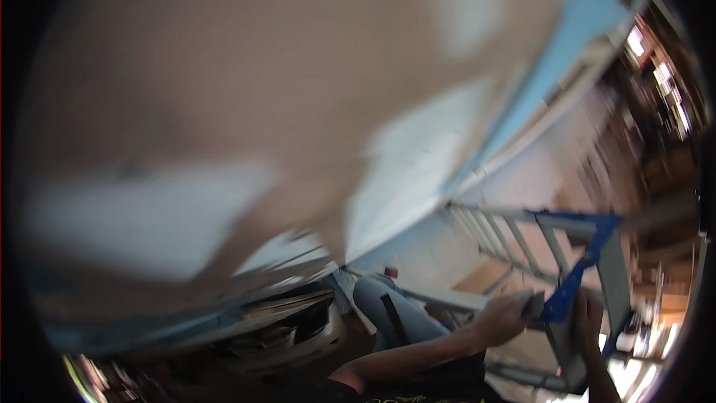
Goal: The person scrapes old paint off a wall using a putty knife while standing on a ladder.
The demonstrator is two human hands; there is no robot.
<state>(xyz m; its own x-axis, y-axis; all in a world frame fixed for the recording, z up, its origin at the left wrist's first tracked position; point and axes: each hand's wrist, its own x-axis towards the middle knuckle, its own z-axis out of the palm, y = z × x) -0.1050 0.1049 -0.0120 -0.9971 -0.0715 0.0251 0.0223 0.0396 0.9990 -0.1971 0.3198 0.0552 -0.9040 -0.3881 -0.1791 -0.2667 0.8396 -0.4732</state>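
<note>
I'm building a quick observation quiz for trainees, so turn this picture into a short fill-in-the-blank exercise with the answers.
1. The left hand and right hand are both at a grey ____ with rungs.
2. Of the two hands, the one nearer the picture's right edge is the ____ one.
3. The person's shirt is mostly ____.
4. The band at upper right is light ____.

Missing words: ladder; right; black; blue.

We mark a pale, bluish-white floor (426, 245); a grey stepladder with blue parts (614, 272) reaches it, foot contact blurred.
</note>
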